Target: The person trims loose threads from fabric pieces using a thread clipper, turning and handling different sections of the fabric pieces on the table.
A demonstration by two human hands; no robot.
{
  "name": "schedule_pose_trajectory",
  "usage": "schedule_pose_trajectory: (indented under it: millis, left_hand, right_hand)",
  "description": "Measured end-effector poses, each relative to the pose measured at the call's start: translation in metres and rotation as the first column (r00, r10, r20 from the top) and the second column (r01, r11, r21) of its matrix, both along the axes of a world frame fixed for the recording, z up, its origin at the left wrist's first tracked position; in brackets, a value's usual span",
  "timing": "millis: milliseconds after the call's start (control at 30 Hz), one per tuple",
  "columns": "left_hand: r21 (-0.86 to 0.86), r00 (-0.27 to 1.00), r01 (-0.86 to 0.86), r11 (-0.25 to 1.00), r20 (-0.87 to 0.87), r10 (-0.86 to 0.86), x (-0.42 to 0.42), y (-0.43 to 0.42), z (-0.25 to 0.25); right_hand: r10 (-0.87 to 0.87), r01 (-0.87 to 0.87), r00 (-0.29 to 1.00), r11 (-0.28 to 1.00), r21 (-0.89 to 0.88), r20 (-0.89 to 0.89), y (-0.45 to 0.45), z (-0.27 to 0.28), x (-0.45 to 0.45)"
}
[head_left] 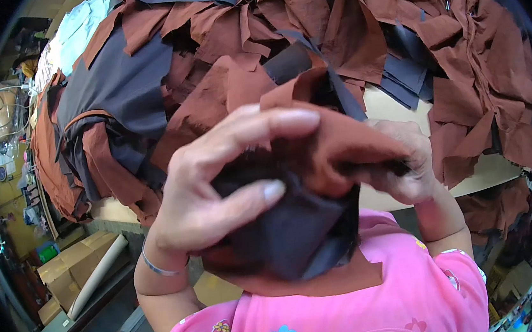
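Holding a brown-and-dark cloth piece (292, 234) up in front of the chest, a person in a pink shirt (357, 311) works at a pale surface (484, 174) heaped with fabric. The piece is off the surface, just short of its near edge; its dark side bulges toward the viewer, and a brown strip hangs below. The right hand (414, 164) grasps a folded brown edge, fingers curled around it. The left hand (179, 200), with a bracelet (160, 266) at its wrist, spreads thumb and forefinger over the cloth; its other fingers are mostly hidden, so how firmly it grips cannot be told.

Along the far edge and toward the right end lie loose brown pieces (480, 62). A large dark piece (116, 78) drapes toward the left end, and a small pile of dark pieces (404, 76) sits right of centre. Pale blue cloth (83, 30) shows at the far left corner.

As for progress, brown and dark cloth appear brought together in the held piece, though blur hides whether they are joined. Handling of it looks unfinished, and many pieces on the surface lie untouched by either hand.
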State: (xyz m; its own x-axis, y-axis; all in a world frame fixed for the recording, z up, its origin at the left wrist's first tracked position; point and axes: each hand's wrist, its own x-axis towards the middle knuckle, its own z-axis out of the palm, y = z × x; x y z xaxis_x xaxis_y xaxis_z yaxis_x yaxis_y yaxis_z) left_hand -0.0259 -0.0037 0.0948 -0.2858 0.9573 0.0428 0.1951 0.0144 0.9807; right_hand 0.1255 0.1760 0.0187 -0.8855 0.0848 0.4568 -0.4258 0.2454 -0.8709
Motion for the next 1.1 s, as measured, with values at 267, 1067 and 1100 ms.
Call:
schedule_pose_trajectory:
  millis: [267,1067,1100]
  left_hand:
    - [-0.289,0.896,0.031,0.957,0.431,0.101,0.013,0.007,-0.045]
    - [-0.358,0.971,0.025,0.933,0.229,0.061,0.012,0.004,-0.061]
    - [-0.367,0.962,0.031,0.930,0.262,0.072,0.013,0.004,-0.060]
  right_hand:
    - [0.063,-0.205,0.804,0.963,0.175,0.592,0.040,-0.007,0.022]
    - [0.003,-0.131,0.936,0.931,0.342,0.351,0.007,-0.018,-0.001]
    - [0.089,-0.246,0.856,0.937,0.250,0.510,0.011,-0.016,0.000]
